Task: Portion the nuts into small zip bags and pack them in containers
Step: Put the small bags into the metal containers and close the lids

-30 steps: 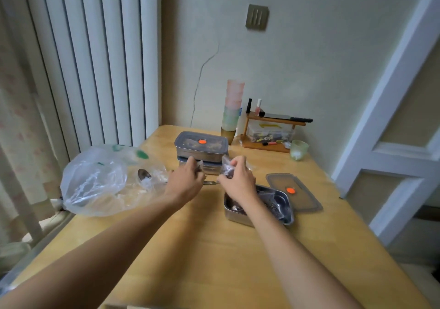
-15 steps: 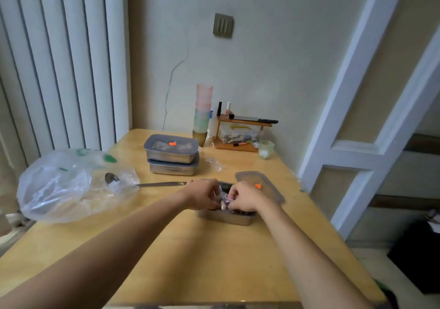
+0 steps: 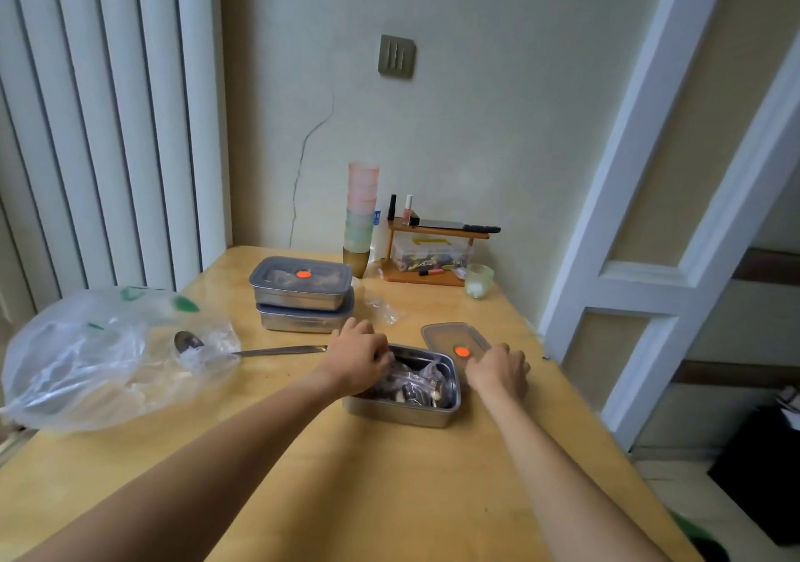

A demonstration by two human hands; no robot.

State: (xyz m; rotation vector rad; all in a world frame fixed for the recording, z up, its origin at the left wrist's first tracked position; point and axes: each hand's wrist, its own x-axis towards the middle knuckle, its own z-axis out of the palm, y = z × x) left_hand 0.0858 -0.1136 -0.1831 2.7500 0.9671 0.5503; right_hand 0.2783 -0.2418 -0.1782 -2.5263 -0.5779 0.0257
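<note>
The small clear zip bags of nuts (image 3: 415, 381) lie inside the open rectangular steel container (image 3: 404, 414), which stands near the middle of the yellow wooden table (image 3: 389, 496). Half a second ago both hands were together over this container; now they are apart. The left hand (image 3: 358, 360) rests on the container's left rim with fingers curled down towards the bags, but I cannot tell if it holds one. The right hand (image 3: 498, 372) has moved to the right side of the container and its fingers touch the near edge of the flat grey plastic lid with an orange dot (image 3: 452, 338), which lies just behind the container; whether it grips the lid is not clear. Left of the container a long metal spoon (image 3: 242, 347) lies with its bowl on the big crumpled transparent plastic bag (image 3: 108, 362). Behind the container, two closed steel containers with grey lids (image 3: 303, 293) stand stacked. Further behind is a tall stack of pink and green plastic cups (image 3: 361, 210).
</note>
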